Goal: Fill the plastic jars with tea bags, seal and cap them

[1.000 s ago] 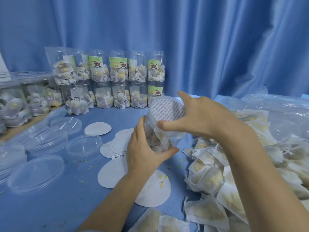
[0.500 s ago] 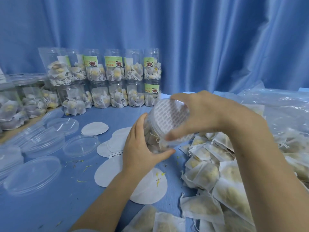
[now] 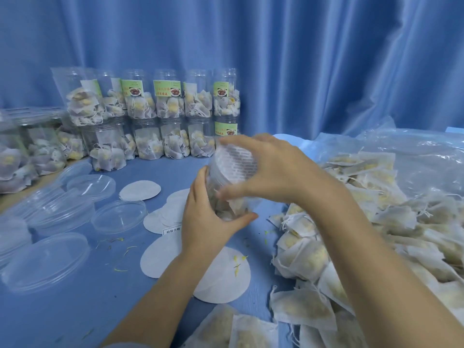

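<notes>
1. Left hand [image 3: 206, 219] grips the body of the plastic jar [image 3: 227, 194], fingers curled round it, holding it tilted above the desk [image 3: 75, 320]. Right hand [image 3: 271, 172] is curled over the mouth, thumb and fingers pinching the rim where the seal disc [image 3: 237, 160] sits.
2. We judge the split grip is deliberate: one hand steadies, the other presses the printed seal flat before capping.
3. Jar already holds tea bags; it hangs between the loose tea bags [image 3: 351, 234] on the right and the supplies on the left.
4. Clear caps [image 3: 118, 216] and spare white seal discs [image 3: 221, 275] lie near the left hand, probably staged for the next steps.
5. Filled jars [image 3: 170, 126] are stacked two high at the back against the blue curtain [image 3: 301, 59].
6. Green labels with a food picture; text too small to read. Seal print blurred. A small slip [image 3: 172, 231] carries Chinese characters, not legible with certainty.
</notes>
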Action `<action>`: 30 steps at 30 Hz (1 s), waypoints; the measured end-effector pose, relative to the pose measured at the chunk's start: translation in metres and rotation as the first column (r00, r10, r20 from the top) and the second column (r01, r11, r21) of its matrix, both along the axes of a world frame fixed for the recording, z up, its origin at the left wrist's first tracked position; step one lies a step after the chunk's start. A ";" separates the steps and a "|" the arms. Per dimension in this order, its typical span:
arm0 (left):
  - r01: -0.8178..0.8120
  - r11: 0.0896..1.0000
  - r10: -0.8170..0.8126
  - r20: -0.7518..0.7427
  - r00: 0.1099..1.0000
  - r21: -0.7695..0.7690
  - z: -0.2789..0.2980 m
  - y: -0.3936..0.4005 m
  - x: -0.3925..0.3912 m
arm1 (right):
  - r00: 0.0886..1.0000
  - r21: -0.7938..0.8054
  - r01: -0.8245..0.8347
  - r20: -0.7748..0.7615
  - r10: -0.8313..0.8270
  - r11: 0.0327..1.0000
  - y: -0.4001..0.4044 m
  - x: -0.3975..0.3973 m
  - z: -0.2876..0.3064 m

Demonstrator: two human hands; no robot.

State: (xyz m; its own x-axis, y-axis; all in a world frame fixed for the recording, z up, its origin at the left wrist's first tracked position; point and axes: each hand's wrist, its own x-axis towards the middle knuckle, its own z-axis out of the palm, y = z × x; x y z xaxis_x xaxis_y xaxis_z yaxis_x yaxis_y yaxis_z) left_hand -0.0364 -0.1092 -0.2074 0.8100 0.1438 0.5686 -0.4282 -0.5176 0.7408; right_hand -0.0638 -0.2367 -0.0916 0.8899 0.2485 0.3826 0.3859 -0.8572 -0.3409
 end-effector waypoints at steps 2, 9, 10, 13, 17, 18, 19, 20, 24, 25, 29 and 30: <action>-0.001 1.000 0.001 -0.009 1.000 0.007 0.001 -0.001 0.002 | 0.966 -0.037 0.236 0.120 -0.230 0.971 0.012 0.002 -0.006; 0.051 0.992 -0.055 -0.035 0.998 -0.112 0.003 0.002 0.003 | 0.973 0.013 0.232 0.012 -0.232 0.973 0.016 0.012 -0.016; 0.053 0.991 -0.058 -0.040 0.997 -0.122 0.003 0.004 0.003 | 0.989 0.021 0.147 -0.007 -0.146 0.989 0.013 0.011 -0.017; 0.098 0.988 -0.105 -0.053 0.993 -0.122 0.006 0.006 0.003 | 0.994 0.147 -0.093 0.075 0.083 0.985 0.009 0.009 -0.022; 0.045 0.996 -0.047 -0.021 0.999 -0.082 0.010 0.002 -0.002 | 0.961 0.088 0.077 0.258 -0.098 0.993 0.021 0.010 -0.030; 0.024 0.997 -0.025 -0.010 1.000 -0.071 0.010 0.001 -0.004 | 0.953 0.065 0.122 0.270 -0.136 0.990 0.025 0.010 -0.031; 0.010 0.998 -0.011 -0.003 1.000 -0.065 0.010 0.000 -0.005 | 0.951 0.072 0.139 0.270 -0.154 0.988 0.028 0.011 -0.031; 0.006 0.998 -0.006 0.003 1.000 -0.068 0.010 -0.001 -0.007 | 0.954 0.096 0.128 0.259 -0.149 0.987 0.028 0.012 -0.031; 0.010 0.994 -0.014 -0.031 0.999 -0.111 0.010 -0.002 -0.006 | 0.991 0.267 -0.080 0.129 0.047 0.960 0.018 0.017 -0.029; 0.024 0.985 -0.031 -0.041 0.999 -0.169 0.009 0.000 -0.004 | 0.991 0.417 -0.131 0.073 0.110 0.899 0.013 0.017 -0.027; 0.102 0.910 -0.132 -0.048 0.990 -0.403 0.009 0.011 -0.001 | 0.918 0.743 -0.119 -0.170 0.359 0.658 -0.001 0.027 -0.037; 0.121 0.897 -0.152 -0.040 0.988 -0.425 0.011 0.012 0.001 | 0.894 0.727 -0.137 -0.202 0.400 0.672 0.000 0.031 -0.044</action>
State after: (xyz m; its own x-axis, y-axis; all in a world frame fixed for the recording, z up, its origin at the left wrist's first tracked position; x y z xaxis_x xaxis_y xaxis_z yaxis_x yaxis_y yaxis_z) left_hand -0.0359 -0.0973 -0.1966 0.8744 0.2420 0.4206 -0.4109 -0.0917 0.9070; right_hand -0.0328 -0.2367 -0.1356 0.9247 0.2852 0.2521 0.3168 -0.2095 -0.9250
